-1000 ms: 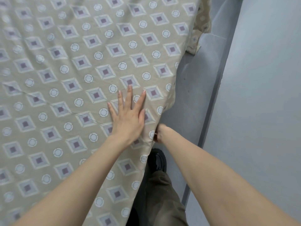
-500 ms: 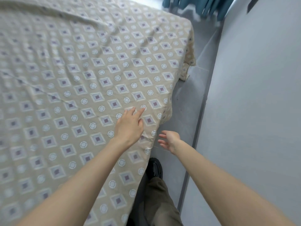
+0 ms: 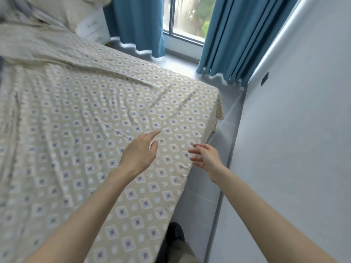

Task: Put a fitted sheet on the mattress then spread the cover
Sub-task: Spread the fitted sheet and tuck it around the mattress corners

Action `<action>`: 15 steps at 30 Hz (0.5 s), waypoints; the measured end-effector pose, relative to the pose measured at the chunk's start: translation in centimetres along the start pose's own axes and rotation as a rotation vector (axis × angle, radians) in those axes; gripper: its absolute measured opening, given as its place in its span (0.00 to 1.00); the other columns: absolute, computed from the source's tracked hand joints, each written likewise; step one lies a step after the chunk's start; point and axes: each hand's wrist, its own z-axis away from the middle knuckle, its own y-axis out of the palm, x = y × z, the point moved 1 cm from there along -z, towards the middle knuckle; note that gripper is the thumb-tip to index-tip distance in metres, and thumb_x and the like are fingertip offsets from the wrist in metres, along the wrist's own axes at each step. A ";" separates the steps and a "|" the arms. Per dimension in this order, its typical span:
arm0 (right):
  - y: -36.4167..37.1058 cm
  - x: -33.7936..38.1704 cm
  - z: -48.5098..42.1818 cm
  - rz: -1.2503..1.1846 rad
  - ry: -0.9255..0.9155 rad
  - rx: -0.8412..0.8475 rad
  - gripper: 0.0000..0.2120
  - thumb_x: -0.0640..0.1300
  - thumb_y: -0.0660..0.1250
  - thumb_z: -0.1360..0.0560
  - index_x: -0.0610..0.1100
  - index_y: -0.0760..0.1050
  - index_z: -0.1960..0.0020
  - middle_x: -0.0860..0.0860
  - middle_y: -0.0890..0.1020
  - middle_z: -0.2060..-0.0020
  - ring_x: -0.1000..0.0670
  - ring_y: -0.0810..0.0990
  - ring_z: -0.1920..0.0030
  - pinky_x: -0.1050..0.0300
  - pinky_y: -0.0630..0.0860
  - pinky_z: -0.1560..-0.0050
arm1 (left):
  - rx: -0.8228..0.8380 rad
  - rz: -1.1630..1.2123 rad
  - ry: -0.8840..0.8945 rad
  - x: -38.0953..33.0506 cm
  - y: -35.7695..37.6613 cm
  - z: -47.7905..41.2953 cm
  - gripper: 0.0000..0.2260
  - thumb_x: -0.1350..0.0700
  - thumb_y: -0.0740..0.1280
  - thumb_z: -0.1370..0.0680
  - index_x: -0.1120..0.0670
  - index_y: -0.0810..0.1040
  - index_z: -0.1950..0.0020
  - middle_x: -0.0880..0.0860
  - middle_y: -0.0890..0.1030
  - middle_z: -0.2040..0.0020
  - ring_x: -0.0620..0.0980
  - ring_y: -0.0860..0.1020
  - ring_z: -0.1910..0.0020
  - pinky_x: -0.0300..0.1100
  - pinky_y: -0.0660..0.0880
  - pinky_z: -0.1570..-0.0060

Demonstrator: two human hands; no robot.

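Left hand (image 3: 139, 150) over fitted sheet (image 3: 79, 133) near the mattress's right edge, fingers extended, possibly touching; right hand (image 3: 206, 157) beside the edge, fingers spread, empty.

Window (image 3: 187, 14) — greenery blurred beyond the glass, pale sill (image 3: 182, 44) below. Left curtain (image 3: 136, 23) and right curtain (image 3: 237, 38), both teal, flank the pane. White wall (image 3: 303, 130) bearing a small dark plate (image 3: 264, 78). Grey tiled floor (image 3: 201, 205). White pillow (image 3: 93, 28) — far corner, beside the left curtain.

matt patterned cloth sheet (image 3: 79, 130), blue fabric curtains (image 3: 233, 35), smooth floor tiles (image 3: 197, 205)
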 end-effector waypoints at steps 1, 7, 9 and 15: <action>0.5 1.1 1.5 0.008 -0.031 0.022 0.11 0.40 0.56 0.18 0.41 0.74 0.40 0.50 0.82 0.56 0.50 0.79 0.63 0.58 0.76 0.58 | -0.028 0.028 -0.009 0.1 -1.5 1.1 0.18 0.52 0.55 0.18 0.42 0.65 0.27 0.48 0.69 0.29 0.48 0.67 0.30 0.44 0.66 0.37; 3.9 6.2 10.8 -0.025 -0.178 0.199 0.10 0.41 0.57 0.18 0.44 0.76 0.43 0.49 0.84 0.54 0.51 0.80 0.61 0.56 0.78 0.52 | -0.240 0.193 -0.087 1.0 -10.0 8.5 0.17 0.51 0.57 0.18 0.43 0.68 0.29 0.46 0.72 0.31 0.45 0.70 0.33 0.38 0.65 0.41; 5.1 6.8 13.1 -0.065 -0.193 0.245 0.09 0.40 0.58 0.19 0.43 0.76 0.43 0.48 0.84 0.54 0.50 0.80 0.60 0.55 0.78 0.51 | -0.311 0.261 -0.117 1.3 -11.9 11.0 0.17 0.52 0.57 0.18 0.43 0.69 0.29 0.44 0.74 0.34 0.42 0.72 0.36 0.35 0.65 0.44; 11.1 6.6 19.5 -0.030 -0.200 0.426 0.10 0.41 0.59 0.19 0.42 0.76 0.41 0.48 0.84 0.54 0.50 0.80 0.60 0.56 0.78 0.52 | -0.468 0.480 -0.258 4.8 -15.9 19.3 0.14 0.53 0.59 0.18 0.43 0.73 0.33 0.42 0.78 0.43 0.40 0.74 0.44 0.33 0.69 0.49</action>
